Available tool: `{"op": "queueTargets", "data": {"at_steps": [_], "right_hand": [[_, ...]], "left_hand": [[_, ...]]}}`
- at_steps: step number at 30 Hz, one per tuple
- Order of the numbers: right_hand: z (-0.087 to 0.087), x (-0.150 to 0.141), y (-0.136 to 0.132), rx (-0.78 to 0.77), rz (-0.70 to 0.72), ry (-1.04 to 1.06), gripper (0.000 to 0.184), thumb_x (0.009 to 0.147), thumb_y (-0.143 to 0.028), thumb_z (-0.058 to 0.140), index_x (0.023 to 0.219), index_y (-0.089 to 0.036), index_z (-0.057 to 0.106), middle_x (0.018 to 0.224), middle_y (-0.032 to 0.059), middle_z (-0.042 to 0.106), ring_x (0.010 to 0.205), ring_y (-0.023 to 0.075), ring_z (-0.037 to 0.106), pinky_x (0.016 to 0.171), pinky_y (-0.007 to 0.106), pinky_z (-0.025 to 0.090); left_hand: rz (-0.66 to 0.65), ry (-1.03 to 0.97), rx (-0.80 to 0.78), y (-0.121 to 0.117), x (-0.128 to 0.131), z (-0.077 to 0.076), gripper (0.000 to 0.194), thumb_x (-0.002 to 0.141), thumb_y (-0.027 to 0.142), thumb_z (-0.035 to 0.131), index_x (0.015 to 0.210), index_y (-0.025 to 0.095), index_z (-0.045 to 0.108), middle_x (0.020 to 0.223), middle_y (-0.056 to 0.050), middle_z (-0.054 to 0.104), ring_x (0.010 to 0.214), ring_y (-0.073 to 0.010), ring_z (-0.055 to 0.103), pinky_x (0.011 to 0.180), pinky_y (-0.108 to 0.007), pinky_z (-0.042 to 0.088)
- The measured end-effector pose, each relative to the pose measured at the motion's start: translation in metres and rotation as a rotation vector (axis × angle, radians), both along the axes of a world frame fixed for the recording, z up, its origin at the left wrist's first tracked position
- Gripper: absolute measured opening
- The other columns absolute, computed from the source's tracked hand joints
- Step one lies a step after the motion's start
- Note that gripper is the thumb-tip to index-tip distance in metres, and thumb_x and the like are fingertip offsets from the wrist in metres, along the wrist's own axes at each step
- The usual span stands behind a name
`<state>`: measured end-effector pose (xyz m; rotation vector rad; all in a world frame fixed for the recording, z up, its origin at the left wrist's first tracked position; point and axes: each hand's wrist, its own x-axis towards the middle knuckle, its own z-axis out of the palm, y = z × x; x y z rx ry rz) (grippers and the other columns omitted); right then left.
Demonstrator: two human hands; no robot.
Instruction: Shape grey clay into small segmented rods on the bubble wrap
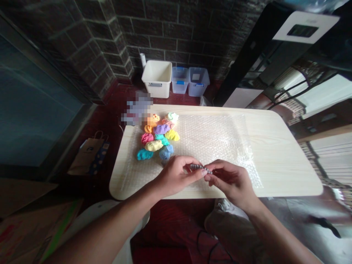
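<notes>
- Pinching a thin, dark-grey strip of bead-like bumps point(196, 166) between the thumb and fingers of the bare left hand point(176, 178).
- Gripping the other end of the same strip with the thumb and fingers of the bare right hand point(231, 179).
- Holding the strip between both hands, over a clear sheet of bubble wrap point(214, 135), near the front edge of a pale, wood-grain worktop with rounded corners point(283, 157).
- Lying just beyond the left hand, as a soft-looking, blue-grey lump point(166, 151).
- Crowding together with this lump on the left part of the sheet, as further crumpled lumps: teal point(145, 154), pale yellow point(154, 146), turquoise point(162, 139), red-pink point(147, 138), bright yellow point(172, 135), purple point(161, 129) and, farther back, orange, salmon and pale green.
- Being unable to tell the material of these lumps.
- Standing on the dark-red floor past the far edge, as a cream plastic bin point(158, 88) beside two see-through plastic boxes with blue latches point(198, 90).
- Resting on the floor to the left, as a brown paper bag with looped handles point(84, 157).
</notes>
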<state>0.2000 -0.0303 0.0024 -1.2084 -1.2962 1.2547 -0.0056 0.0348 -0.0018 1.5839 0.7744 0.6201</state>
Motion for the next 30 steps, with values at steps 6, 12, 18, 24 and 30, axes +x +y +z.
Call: {"op": "queueTargets", "data": {"at_steps": [6, 12, 18, 24, 30], "right_hand": [[-0.0002, 0.0038, 0.0039, -0.025, -0.040, 0.051, 0.014, 0.086, -0.026, 0.086, 0.096, -0.020, 0.079, 0.084, 0.0062, 0.079, 0.072, 0.0173, 0.072, 0.067, 0.028, 0.060], [0.0003, -0.0003, 0.0032, -0.017, -0.055, 0.039, 0.015, 0.085, -0.029, 0.086, 0.093, -0.019, 0.077, 0.078, 0.0058, 0.077, 0.068, 0.0174, 0.070, 0.063, 0.028, 0.059], [-0.0007, -0.0022, 0.0010, 0.001, -0.057, 0.062, 0.019, 0.084, -0.024, 0.087, 0.102, -0.022, 0.079, 0.091, 0.0070, 0.082, 0.081, 0.0198, 0.077, 0.075, 0.030, 0.064], [0.0000, -0.0015, 0.0015, 0.022, -0.074, 0.072, 0.014, 0.084, -0.022, 0.087, 0.097, -0.021, 0.082, 0.090, 0.0075, 0.084, 0.078, 0.0205, 0.079, 0.074, 0.032, 0.067], [0.0000, 0.0033, 0.0018, -0.008, -0.101, 0.050, 0.020, 0.082, -0.025, 0.089, 0.101, -0.022, 0.083, 0.080, 0.0068, 0.084, 0.068, 0.0199, 0.078, 0.063, 0.031, 0.067]], "left_hand": [[0.054, -0.099, -0.038, -0.0011, 0.0008, -0.0036, 0.033, 0.086, 0.034, 0.080, 0.112, 0.014, 0.073, 0.103, -0.010, 0.079, 0.092, -0.0200, 0.073, 0.081, -0.030, 0.057], [0.062, -0.047, 0.108, -0.0021, 0.0027, -0.0003, 0.013, 0.086, 0.020, 0.077, 0.098, 0.016, 0.078, 0.092, -0.006, 0.081, 0.081, -0.0168, 0.074, 0.074, -0.027, 0.056], [0.112, -0.026, 0.290, -0.0026, 0.0017, 0.0000, 0.012, 0.085, 0.015, 0.074, 0.096, 0.017, 0.078, 0.090, -0.005, 0.082, 0.079, -0.0168, 0.075, 0.072, -0.026, 0.057], [0.148, -0.037, 0.401, -0.0007, 0.0000, 0.0014, 0.019, 0.083, 0.015, 0.079, 0.102, 0.016, 0.078, 0.090, -0.006, 0.082, 0.078, -0.0169, 0.075, 0.072, -0.027, 0.059], [0.132, -0.057, 0.461, 0.0030, -0.0042, 0.0040, 0.012, 0.087, 0.016, 0.080, 0.099, 0.016, 0.080, 0.088, -0.005, 0.082, 0.074, -0.0152, 0.074, 0.071, -0.026, 0.059]]}}
